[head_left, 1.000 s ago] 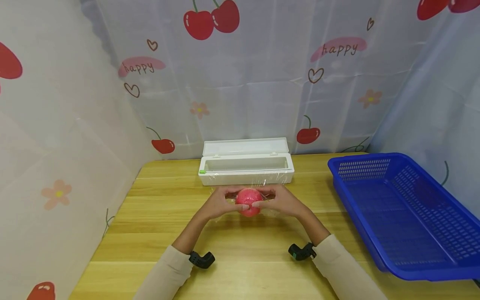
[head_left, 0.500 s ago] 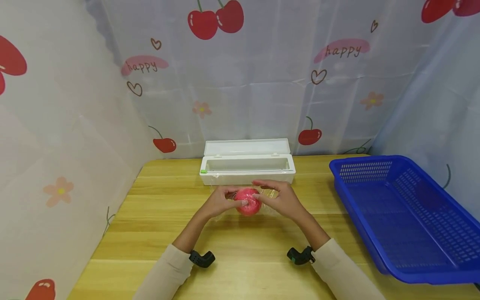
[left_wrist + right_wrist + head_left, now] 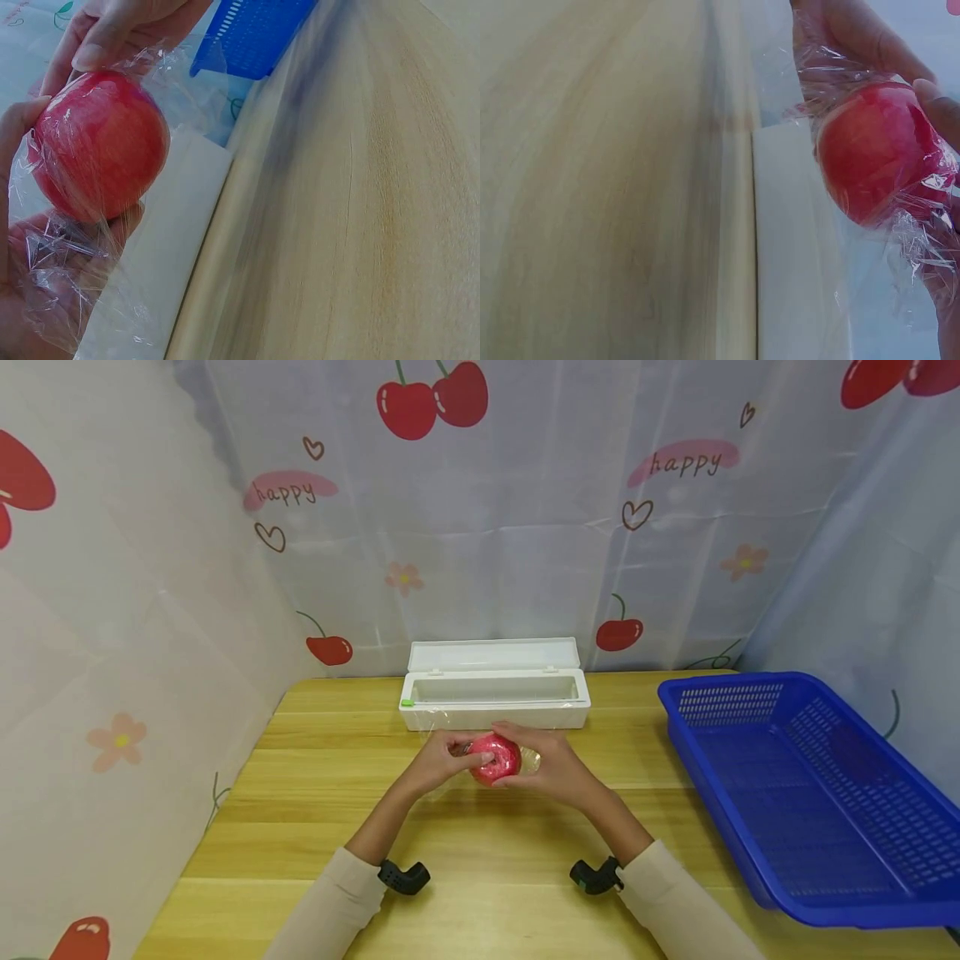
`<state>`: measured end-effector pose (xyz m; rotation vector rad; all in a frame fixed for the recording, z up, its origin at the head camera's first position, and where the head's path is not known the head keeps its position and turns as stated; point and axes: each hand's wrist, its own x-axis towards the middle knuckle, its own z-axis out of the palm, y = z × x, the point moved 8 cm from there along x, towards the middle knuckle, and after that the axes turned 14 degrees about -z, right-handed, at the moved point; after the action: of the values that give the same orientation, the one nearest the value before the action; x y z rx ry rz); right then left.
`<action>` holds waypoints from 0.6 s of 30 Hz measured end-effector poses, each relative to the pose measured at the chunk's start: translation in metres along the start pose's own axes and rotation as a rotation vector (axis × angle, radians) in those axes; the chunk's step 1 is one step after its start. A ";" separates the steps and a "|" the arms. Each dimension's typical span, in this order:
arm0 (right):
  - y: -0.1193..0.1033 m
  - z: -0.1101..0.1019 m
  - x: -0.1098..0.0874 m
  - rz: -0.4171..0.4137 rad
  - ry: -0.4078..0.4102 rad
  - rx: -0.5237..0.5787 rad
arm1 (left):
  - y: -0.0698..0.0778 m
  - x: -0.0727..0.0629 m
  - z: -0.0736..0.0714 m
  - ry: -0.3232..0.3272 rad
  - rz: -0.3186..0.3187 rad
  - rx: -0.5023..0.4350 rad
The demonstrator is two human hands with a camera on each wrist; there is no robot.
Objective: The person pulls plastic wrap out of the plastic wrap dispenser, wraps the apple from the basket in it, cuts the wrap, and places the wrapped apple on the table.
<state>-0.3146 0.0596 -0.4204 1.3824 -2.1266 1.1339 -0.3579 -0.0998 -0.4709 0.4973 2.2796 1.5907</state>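
A red apple (image 3: 504,763) is held up between both hands in front of the white box, with clear plastic film (image 3: 64,262) clinging round it and bunching in loose creases. My left hand (image 3: 429,768) grips its left side, thumb on the near face. From the right, my right hand (image 3: 561,767) holds the apple with fingers over the top and thumb low on the near side. In the right wrist view the film is pulled smooth over much of the apple (image 3: 874,154) and crumpled at the lower right.
The long white box (image 3: 491,718) stands at the table's back edge, lid raised, a green slider (image 3: 407,702) on its front rim. A blue plastic basket (image 3: 723,814) takes up the right side of the wooden table (image 3: 480,910). Printed curtains (image 3: 510,560) hang behind and at both sides.
My right hand let go, lifted slightly, and took hold of the apple's right side again. The apple has turned a little in the left hand, which has hardly moved.
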 end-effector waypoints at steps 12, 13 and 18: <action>0.005 0.009 -0.004 0.041 -0.073 -0.043 | -0.003 0.003 0.001 -0.003 -0.040 -0.055; 0.005 0.009 -0.004 0.043 -0.073 -0.043 | -0.003 0.003 0.001 -0.004 -0.045 -0.054; 0.007 0.010 -0.005 0.059 -0.077 -0.031 | -0.004 0.004 0.001 -0.007 -0.068 -0.047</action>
<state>-0.3176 0.0565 -0.4329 1.3786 -2.2429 1.0809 -0.3616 -0.0989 -0.4755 0.4091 2.2240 1.6032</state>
